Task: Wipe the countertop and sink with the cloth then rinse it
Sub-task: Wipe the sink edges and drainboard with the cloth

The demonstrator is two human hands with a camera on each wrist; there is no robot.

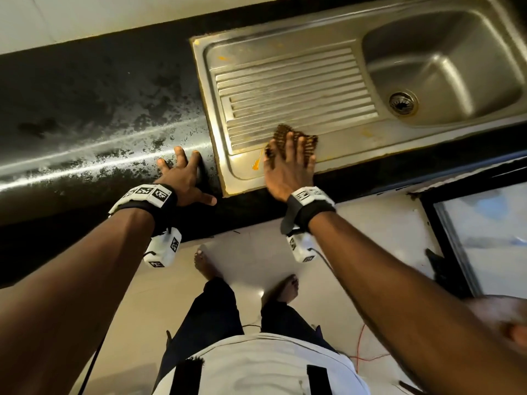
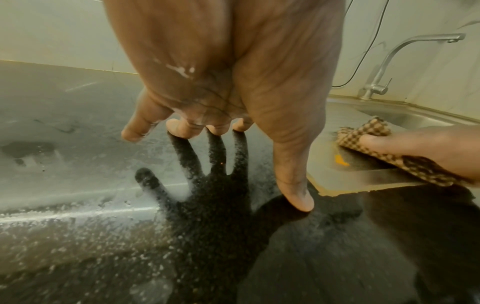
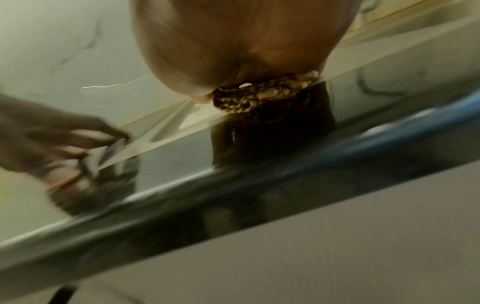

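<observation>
My right hand (image 1: 288, 158) presses a brown checked cloth (image 1: 309, 142) flat on the front rim of the steel sink's drainboard (image 1: 285, 89), fingers spread and straight over it. An orange smear (image 1: 255, 163) lies just left of the cloth on the steel. From the left wrist the cloth (image 2: 374, 131) shows under that hand beside the smear (image 2: 340, 160); the right wrist view is blurred, with the cloth (image 3: 262, 96) under the palm. My left hand (image 1: 182, 172) rests with spread fingers on the wet black countertop (image 1: 85, 109), fingertips (image 2: 182, 129) touching the stone.
The sink basin (image 1: 445, 69) with its drain (image 1: 402, 102) lies to the right. A tap (image 2: 405, 61) stands at the back wall. Water film and droplets cover the countertop left of the sink. A dark-framed cabinet door (image 1: 470, 238) is below at right.
</observation>
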